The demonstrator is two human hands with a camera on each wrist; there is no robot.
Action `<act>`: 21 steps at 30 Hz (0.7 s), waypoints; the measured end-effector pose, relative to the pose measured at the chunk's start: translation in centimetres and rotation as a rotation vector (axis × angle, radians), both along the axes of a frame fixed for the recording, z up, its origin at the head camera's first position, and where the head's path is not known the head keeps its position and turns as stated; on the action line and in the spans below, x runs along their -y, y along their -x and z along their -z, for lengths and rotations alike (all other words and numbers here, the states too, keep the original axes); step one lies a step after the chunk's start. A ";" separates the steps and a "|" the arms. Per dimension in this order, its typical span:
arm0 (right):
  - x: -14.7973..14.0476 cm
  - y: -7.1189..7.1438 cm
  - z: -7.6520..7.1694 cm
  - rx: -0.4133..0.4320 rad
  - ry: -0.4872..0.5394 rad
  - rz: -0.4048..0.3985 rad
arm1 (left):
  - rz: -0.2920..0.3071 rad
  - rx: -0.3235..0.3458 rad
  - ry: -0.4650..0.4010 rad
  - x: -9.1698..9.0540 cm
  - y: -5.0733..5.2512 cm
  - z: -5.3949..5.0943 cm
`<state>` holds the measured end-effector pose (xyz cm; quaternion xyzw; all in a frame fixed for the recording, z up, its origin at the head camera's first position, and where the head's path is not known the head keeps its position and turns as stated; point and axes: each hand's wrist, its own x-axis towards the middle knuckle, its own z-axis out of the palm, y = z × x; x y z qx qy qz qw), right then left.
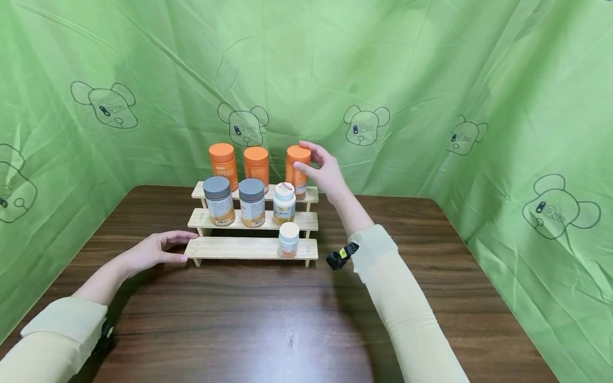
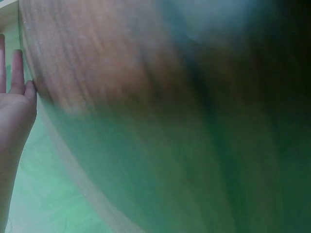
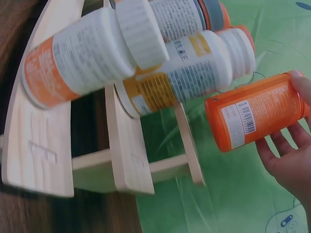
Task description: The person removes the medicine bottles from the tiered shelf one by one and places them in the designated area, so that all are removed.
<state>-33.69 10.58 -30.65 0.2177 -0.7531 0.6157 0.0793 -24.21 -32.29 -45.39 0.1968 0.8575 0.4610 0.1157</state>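
Observation:
At the right end of the top tier, my right hand (image 1: pixel 328 169) holds an orange bottle (image 1: pixel 298 165) near its cap, between thumb and fingers. The right wrist view shows a gap between this bottle's base and the wooden tiered rack (image 3: pixel 133 170). My left hand (image 1: pixel 155 249) touches the left end of the rack's bottom tier (image 1: pixel 234 249), its fingers fairly straight. Two more orange bottles (image 1: pixel 223 166) (image 1: pixel 256 169) stand on the top tier. Two grey-capped jars (image 1: pixel 220 205) (image 1: pixel 252 205) and a white bottle (image 1: pixel 284 205) occupy the middle tier. A small white bottle (image 1: pixel 288 242) stands on the bottom tier.
The rack stands on a dark wooden table (image 1: pixel 268 314). Green cloth (image 1: pixel 306 69) printed with bear faces hangs behind the table and on both sides. Much of the left wrist view is dark and blurred.

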 end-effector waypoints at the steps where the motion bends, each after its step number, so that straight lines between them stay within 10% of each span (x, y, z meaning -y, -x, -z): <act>1: -0.3 -0.1 -0.1 -0.005 0.004 0.002 | 0.002 0.016 -0.016 0.0 0.0 0.1; 21: -7.7 -1.0 -0.4 0.004 -0.013 0.098 | 0.018 0.088 -0.072 -0.3 0.1 0.1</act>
